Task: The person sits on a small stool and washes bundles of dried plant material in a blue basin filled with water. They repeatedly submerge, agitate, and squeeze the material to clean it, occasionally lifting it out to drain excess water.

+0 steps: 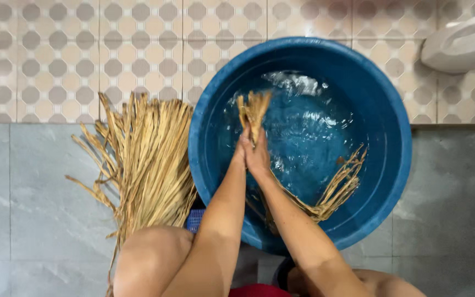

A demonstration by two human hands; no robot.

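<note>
Both hands meet over the blue basin [380, 165] of water — the right hand [258, 157] and the left hand [242, 147] pressed together, clamped on a bundle of straw strips [254, 110] whose tips rise above the fingers. Its trailing end lies in the water toward the basin's right wall. A dry straw pile [144, 159] lies on the floor [28, 192], touching the basin's left rim.

The basin [380, 99] is showing a deep blue, its water [303, 132] glinting pale blue and white. The straw [144, 159] is glowing tan and straw-yellow. The wall tiles [56, 55] are carrying a beige and grey octagon pattern; the floor [28, 209] is lying plain mottled grey. A white fixture [463, 41] is sitting at top right, red cloth [259, 290] peeking below.
</note>
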